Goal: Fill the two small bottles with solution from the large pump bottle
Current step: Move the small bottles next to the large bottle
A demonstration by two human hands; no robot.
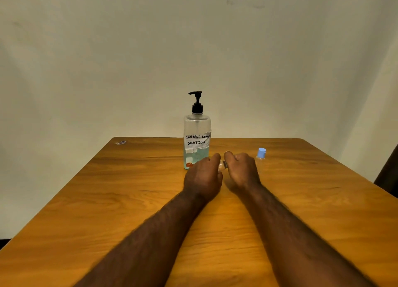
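Observation:
A large clear pump bottle (197, 133) with a black pump and a handwritten "contact lens solution" label stands at the table's middle back, holding a little bluish liquid. Just in front of it my left hand (203, 174) grips a small clear bottle (221, 165), mostly hidden by my fingers. My right hand (241, 170) is curled around that bottle's dark cap end (225, 163), thumb on top. A second small bottle with a light blue cap (261, 154) stands to the right, partly behind my right hand.
The wooden table (107, 200) stretches wide on both sides of my forearms. A small scrap (120, 142) lies at the far left corner. A plain wall rises behind the table. A dark object (387, 174) stands beside the right edge.

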